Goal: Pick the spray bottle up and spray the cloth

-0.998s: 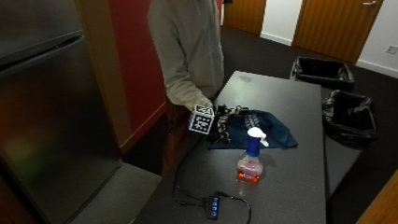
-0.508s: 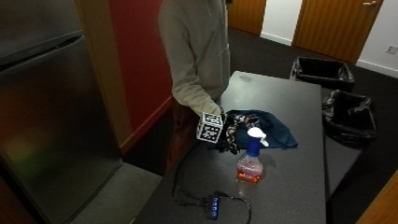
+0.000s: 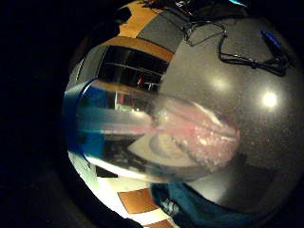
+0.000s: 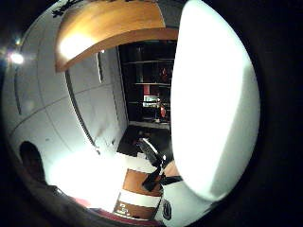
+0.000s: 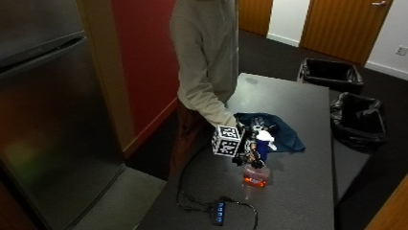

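Note:
A clear spray bottle (image 5: 256,173) with orange liquid, a blue neck and a white head stands on the grey table (image 5: 287,96). Just behind it lies a crumpled dark blue cloth (image 5: 285,133). My gloved right hand (image 5: 244,143) is up against the bottle's neck, on the side nearer the person. Whether it grips the bottle is hidden. In the little finger side palm view the bottle (image 3: 156,142) fills the middle, lying close to the palm, with the cloth (image 3: 199,209) beside it. The thumb side palm view shows a large white shape (image 4: 213,104), probably the spray head.
A blue power strip (image 5: 219,213) with a black cable lies on the table's near end. Two black-lined bins (image 5: 328,74) (image 5: 357,120) stand beside the table's far side. A steel fridge (image 5: 51,120) and a red wall are behind the person.
My hand has come from over the cloth's near edge along the table to the bottle's neck. The bottle and cloth stay where they were.

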The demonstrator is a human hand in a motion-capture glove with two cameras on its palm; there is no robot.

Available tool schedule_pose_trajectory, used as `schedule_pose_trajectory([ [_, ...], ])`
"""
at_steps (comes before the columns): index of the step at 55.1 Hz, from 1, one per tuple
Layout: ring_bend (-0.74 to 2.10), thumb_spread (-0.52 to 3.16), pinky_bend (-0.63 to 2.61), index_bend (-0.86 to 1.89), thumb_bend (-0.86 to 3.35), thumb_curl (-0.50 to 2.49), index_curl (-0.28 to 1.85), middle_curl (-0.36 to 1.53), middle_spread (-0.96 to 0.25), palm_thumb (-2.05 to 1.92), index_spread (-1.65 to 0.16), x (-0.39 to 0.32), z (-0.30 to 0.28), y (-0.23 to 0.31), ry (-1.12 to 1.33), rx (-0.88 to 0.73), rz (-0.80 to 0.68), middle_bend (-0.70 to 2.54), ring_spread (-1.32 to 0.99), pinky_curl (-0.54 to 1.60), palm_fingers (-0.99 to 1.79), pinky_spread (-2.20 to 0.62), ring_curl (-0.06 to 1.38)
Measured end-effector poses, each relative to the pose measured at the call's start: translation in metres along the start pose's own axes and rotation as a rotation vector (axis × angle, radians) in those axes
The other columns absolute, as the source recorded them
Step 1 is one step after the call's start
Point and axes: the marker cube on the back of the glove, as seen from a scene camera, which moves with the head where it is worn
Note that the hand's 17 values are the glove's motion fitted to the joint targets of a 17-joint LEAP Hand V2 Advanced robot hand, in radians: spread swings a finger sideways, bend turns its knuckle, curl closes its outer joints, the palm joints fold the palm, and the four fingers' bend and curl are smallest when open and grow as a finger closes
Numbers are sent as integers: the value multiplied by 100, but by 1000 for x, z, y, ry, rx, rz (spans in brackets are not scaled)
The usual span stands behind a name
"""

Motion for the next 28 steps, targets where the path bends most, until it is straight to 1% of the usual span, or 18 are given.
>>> schedule_pose_trajectory([
  [4,54,89,51,13,-4,34,17,37,-6,55,-32,0,3,-4,-3,-2,0,31,-4,33,19,13,30],
  [9,54,89,46,17,-3,33,20,37,-8,54,-30,-2,6,-13,-3,-31,8,34,-5,31,34,12,29],
  [10,54,89,44,21,-3,33,22,38,-8,55,-31,-3,7,-14,-2,-37,12,34,-5,31,42,11,30],
  [12,55,89,40,20,-2,34,22,37,-9,57,-31,-4,9,-17,4,-46,19,35,-7,30,53,10,29],
  [15,56,89,36,20,1,36,25,38,-11,65,-30,-5,12,-22,21,-61,22,35,-8,29,65,8,30],
  [17,55,90,31,23,3,38,27,38,-12,72,-29,-6,15,-25,37,-68,24,37,-11,28,78,6,30],
  [18,57,89,26,26,7,40,29,39,-13,79,-28,-7,16,-27,47,-69,24,40,-12,27,90,4,31],
  [19,55,89,24,26,6,40,28,39,-13,80,-28,-7,17,-29,56,-71,22,40,-12,26,93,3,30],
  [21,57,83,20,25,7,43,30,40,-15,85,-27,-9,21,-32,73,-80,17,42,-14,26,103,1,31],
  [24,55,71,23,22,6,47,33,42,-16,92,-26,-11,27,-38,98,-108,8,42,-16,29,115,-5,33],
  [28,54,56,25,22,5,52,37,44,-18,97,-25,-14,34,-42,136,-148,-4,44,-18,31,122,-11,35],
])
